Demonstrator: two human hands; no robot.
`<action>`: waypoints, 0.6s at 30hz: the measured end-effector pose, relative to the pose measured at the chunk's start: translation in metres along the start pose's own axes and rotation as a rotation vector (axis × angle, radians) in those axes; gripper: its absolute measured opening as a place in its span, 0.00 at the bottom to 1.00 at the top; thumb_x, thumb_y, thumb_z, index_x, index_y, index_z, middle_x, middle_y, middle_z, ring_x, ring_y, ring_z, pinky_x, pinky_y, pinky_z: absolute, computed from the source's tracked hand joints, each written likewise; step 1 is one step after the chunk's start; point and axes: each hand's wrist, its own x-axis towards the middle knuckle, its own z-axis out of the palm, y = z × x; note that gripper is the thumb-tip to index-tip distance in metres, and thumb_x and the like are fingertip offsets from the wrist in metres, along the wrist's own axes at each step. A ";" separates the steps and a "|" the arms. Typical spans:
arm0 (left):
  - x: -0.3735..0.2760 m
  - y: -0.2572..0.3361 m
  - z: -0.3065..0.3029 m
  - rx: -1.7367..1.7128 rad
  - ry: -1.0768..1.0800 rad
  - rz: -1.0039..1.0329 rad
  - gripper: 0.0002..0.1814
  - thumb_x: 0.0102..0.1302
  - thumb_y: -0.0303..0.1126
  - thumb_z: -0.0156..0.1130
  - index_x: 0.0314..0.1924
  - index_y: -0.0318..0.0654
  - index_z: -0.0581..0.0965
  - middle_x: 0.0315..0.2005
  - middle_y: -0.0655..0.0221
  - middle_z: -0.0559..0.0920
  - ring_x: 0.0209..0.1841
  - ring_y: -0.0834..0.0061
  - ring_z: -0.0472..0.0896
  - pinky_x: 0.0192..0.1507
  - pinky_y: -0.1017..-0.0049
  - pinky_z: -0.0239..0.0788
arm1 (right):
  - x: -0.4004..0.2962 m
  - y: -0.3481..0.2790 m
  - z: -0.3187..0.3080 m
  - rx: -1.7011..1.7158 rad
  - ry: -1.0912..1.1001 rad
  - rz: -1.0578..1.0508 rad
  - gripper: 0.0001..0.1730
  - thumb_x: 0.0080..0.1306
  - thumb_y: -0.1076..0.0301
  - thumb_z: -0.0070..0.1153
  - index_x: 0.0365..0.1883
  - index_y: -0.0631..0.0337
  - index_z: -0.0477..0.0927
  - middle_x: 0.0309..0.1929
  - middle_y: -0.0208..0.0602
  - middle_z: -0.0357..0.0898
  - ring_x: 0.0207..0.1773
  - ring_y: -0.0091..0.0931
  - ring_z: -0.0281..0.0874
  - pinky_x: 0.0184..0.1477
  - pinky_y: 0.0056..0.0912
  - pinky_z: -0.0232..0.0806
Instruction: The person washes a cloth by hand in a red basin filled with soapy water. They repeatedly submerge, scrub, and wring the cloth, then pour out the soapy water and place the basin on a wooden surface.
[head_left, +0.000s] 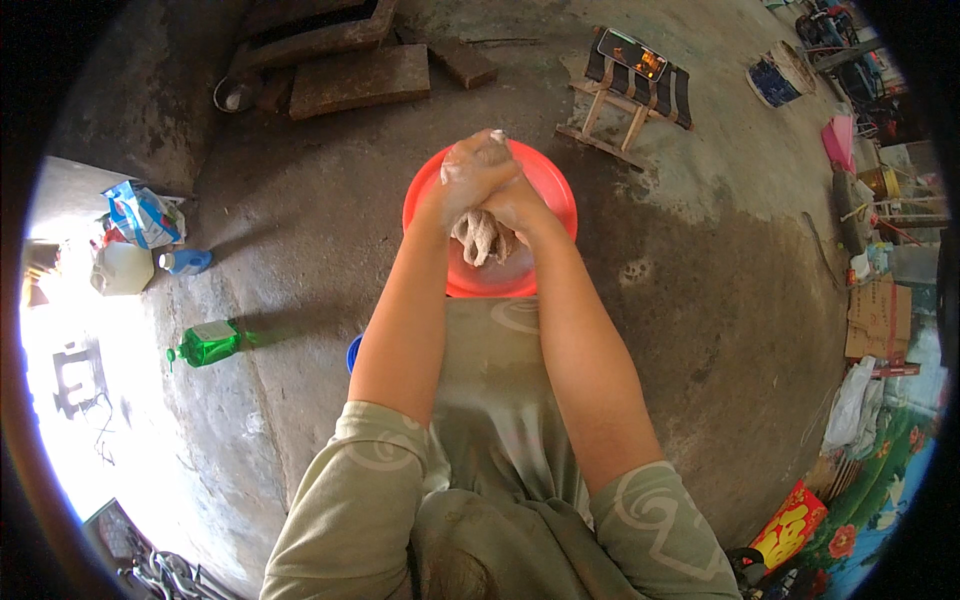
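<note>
Over a red plastic basin (556, 187) on the floor, my left hand (463, 176) and my right hand (512, 196) are pressed together around a wet, soapy greyish cloth (480, 234). Part of the cloth hangs below my hands into the basin, and a small bit sticks out above them. White suds cover my fingers. Cloudy liquid shows in the near part of the basin. How the fingers of each hand lie on the cloth is partly hidden by the overlap.
A green bottle (211, 343) stands to the left, with a blue bottle (187, 261) and a whitish jug (122, 268) beyond. A folding stool (619, 112) bearing a phone (632, 54) is ahead right. Wooden boards (360, 81) lie ahead left. A bucket (776, 75) stands far right.
</note>
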 end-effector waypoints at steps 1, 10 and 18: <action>0.001 -0.003 0.000 -0.001 0.031 0.017 0.14 0.49 0.33 0.63 0.35 0.35 0.73 0.26 0.71 0.77 0.31 0.82 0.74 0.34 0.79 0.66 | 0.003 0.003 0.002 0.074 0.008 -0.056 0.25 0.49 0.73 0.57 0.47 0.60 0.66 0.42 0.32 0.71 0.44 0.23 0.69 0.42 0.27 0.64; 0.005 -0.006 0.003 0.065 0.242 0.010 0.18 0.48 0.36 0.64 0.36 0.32 0.74 0.29 0.66 0.79 0.32 0.78 0.75 0.36 0.77 0.67 | 0.018 0.027 0.004 -0.727 0.317 -0.145 0.15 0.51 0.64 0.52 0.36 0.60 0.74 0.34 0.48 0.76 0.39 0.38 0.76 0.37 0.37 0.68; 0.011 -0.017 0.002 0.239 0.412 -0.033 0.15 0.47 0.38 0.63 0.32 0.35 0.76 0.25 0.67 0.79 0.29 0.78 0.74 0.33 0.75 0.66 | 0.004 0.004 0.018 -0.867 0.376 0.108 0.18 0.50 0.57 0.53 0.35 0.61 0.75 0.34 0.48 0.76 0.41 0.40 0.74 0.45 0.42 0.62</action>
